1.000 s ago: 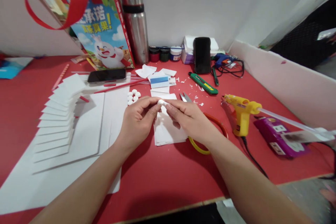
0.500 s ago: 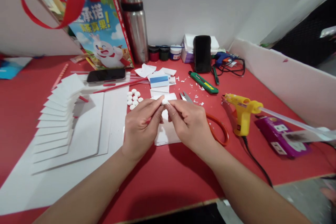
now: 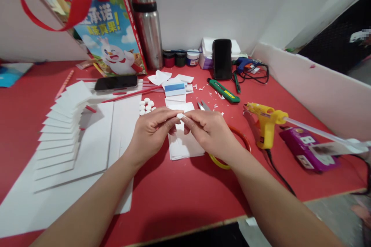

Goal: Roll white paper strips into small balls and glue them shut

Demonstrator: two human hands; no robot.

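Note:
Between my two hands, above the red table, I hold a small white rounded piece [image 3: 180, 116], its material hard to make out. My left hand [image 3: 153, 131] pinches it from the left with thumb and forefinger. From the other side my right hand [image 3: 207, 129] grips it the same way. Underneath lies a stack of white paper pieces [image 3: 185, 144]. Several white round pellets [image 3: 147, 105] sit just beyond my left hand, partly covered by it. Scissors [image 3: 245, 139] with red and yellow handles lie partly hidden under my right hand and forearm.
A stepped white card model [image 3: 95, 135] stands at left on white sheets. A yellow glue gun [image 3: 267, 123] and purple box [image 3: 307, 150] lie at right. Behind are a green cutter [image 3: 223, 90], phone [image 3: 116, 82], steel flask [image 3: 149, 31] and picture bag [image 3: 113, 46].
Both hands have come slightly nearer to me, and the white piece is tilted differently between the fingertips. More of the paper stack and the scissors' yellow handle now shows.

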